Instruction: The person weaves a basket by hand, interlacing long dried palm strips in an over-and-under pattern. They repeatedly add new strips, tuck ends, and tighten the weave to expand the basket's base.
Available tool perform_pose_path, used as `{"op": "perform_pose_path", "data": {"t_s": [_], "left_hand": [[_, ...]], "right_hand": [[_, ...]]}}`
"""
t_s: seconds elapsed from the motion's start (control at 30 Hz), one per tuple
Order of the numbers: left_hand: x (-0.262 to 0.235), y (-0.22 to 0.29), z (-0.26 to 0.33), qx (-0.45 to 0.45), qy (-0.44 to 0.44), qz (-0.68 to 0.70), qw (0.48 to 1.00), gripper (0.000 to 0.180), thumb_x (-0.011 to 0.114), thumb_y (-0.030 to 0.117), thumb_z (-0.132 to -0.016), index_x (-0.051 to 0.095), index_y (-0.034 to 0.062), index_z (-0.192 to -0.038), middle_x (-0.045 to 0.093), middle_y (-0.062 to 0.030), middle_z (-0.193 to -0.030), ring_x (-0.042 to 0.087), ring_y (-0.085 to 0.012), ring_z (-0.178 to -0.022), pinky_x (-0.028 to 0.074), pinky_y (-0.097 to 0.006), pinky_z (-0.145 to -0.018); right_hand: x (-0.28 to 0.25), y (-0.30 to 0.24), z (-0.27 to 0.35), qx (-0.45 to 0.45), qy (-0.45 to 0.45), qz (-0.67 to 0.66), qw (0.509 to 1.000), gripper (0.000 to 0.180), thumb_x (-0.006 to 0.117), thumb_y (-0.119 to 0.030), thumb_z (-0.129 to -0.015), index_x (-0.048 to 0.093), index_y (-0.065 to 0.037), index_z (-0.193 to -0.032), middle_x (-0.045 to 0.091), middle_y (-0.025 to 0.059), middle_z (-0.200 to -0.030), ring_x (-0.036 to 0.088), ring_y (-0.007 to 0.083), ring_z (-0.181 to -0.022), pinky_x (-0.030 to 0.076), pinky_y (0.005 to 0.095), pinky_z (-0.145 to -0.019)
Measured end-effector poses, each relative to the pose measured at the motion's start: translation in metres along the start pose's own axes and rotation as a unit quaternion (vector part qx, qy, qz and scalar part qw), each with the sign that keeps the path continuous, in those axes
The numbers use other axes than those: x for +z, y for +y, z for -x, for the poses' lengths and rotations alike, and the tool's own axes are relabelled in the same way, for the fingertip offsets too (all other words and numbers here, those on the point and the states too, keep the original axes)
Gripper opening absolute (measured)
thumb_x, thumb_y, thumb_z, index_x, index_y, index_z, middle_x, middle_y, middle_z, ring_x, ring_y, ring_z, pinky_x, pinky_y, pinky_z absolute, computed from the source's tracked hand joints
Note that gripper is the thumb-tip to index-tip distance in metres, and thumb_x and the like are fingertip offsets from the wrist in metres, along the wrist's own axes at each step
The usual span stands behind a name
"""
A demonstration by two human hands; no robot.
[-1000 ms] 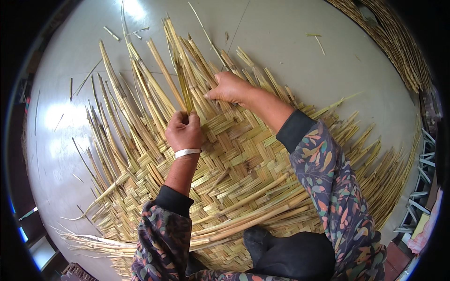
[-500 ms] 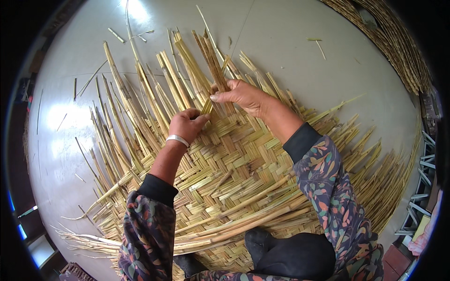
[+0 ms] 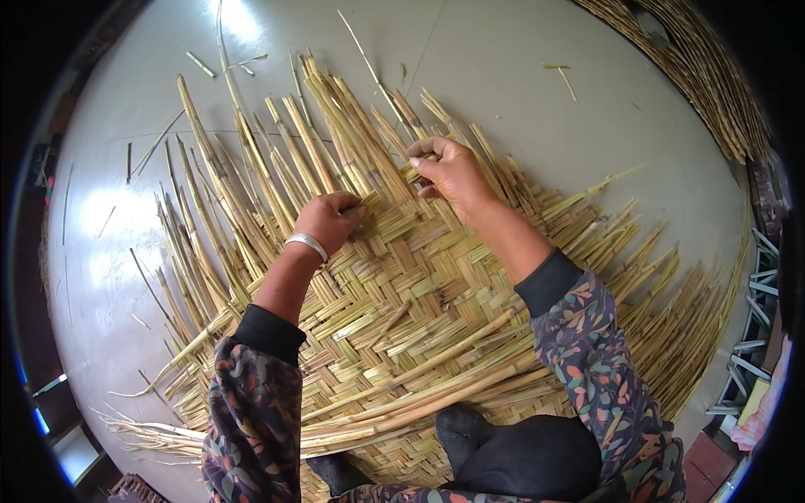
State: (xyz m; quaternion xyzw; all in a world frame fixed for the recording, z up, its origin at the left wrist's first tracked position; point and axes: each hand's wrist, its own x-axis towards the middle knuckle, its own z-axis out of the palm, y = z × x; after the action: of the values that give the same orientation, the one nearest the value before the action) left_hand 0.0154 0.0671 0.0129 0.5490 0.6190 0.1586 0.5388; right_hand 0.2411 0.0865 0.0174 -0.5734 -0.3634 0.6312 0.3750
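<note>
A herringbone mat (image 3: 394,272) of flattened yellow-green stalks lies on the floor, its loose stalk ends fanning out at the far side. My left hand (image 3: 329,223), with a silver bangle at its wrist, pinches a stalk strip (image 3: 369,202) at the edge of the weave. To its right, my right hand (image 3: 457,178) hovers close over the loose ends, its thumb and fingers curved and apart. Between the hands, a bundle of flattened stalks (image 3: 356,138) points away from me, low over the floor.
Long loose stalks (image 3: 428,394) lie across the near part of the mat, by my dark shoe (image 3: 461,432). Stalk scraps (image 3: 201,64) are scattered on the grey floor (image 3: 503,50). A brown stalk bundle (image 3: 704,75) lies at the far right, with a metal rack (image 3: 759,293) nearer.
My right hand has moved right and let go of the raised brownish stalks, which now lie down among the others. My left hand has shifted slightly left, still pinching its strip.
</note>
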Motion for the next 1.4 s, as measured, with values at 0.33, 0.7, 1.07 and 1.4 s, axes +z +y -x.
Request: {"op": "perform_pose_path", "data": {"t_s": [0.33, 0.7, 1.07, 1.4], "left_hand": [[-0.009, 0.018, -0.010, -0.008, -0.085, -0.129, 0.988, 0.025, 0.070, 0.015, -0.086, 0.068, -0.0035, -0.102, 0.071, -0.0105, -0.078, 0.068, -0.0158, -0.061, 0.054, -0.029, -0.058], [0.002, 0.004, -0.014, 0.000, -0.020, -0.148, 0.989, 0.022, 0.068, 0.014, -0.088, 0.065, -0.0038, -0.101, 0.069, -0.0085, -0.078, 0.064, -0.0138, -0.061, 0.052, -0.029, -0.056], [-0.009, 0.014, -0.010, -0.007, -0.076, -0.072, 0.994, 0.021, 0.068, 0.006, -0.084, 0.065, -0.0046, -0.102, 0.069, -0.0117, -0.081, 0.068, -0.0179, -0.068, 0.055, -0.030, -0.061], [-0.008, 0.012, -0.020, 0.081, -0.044, -0.289, 0.953, 0.021, 0.067, 0.008, -0.081, 0.067, -0.0002, -0.101, 0.070, -0.0086, -0.083, 0.068, -0.0172, -0.074, 0.054, -0.031, -0.066]], "right_hand": [[0.002, 0.014, 0.000, -0.096, 0.122, 0.232, 0.960, 0.013, 0.068, -0.016, -0.086, 0.069, -0.009, -0.097, 0.065, -0.0002, -0.076, 0.057, 0.0078, -0.060, 0.049, 0.0268, -0.051], [0.002, 0.006, -0.004, -0.156, 0.130, 0.347, 0.916, 0.015, 0.066, -0.023, -0.079, 0.071, -0.013, -0.090, 0.068, 0.0117, -0.073, 0.065, 0.0297, -0.069, 0.051, 0.0413, -0.063], [-0.016, 0.008, -0.015, -0.070, 0.030, 0.244, 0.967, 0.017, 0.069, -0.019, -0.084, 0.066, -0.005, -0.093, 0.066, 0.0028, -0.069, 0.059, 0.0088, -0.054, 0.048, 0.0286, -0.052], [-0.013, 0.014, -0.012, -0.138, 0.075, 0.308, 0.938, 0.019, 0.069, -0.025, -0.084, 0.068, -0.007, -0.088, 0.064, 0.0051, -0.061, 0.062, 0.0143, -0.054, 0.049, 0.0321, -0.056]]}}
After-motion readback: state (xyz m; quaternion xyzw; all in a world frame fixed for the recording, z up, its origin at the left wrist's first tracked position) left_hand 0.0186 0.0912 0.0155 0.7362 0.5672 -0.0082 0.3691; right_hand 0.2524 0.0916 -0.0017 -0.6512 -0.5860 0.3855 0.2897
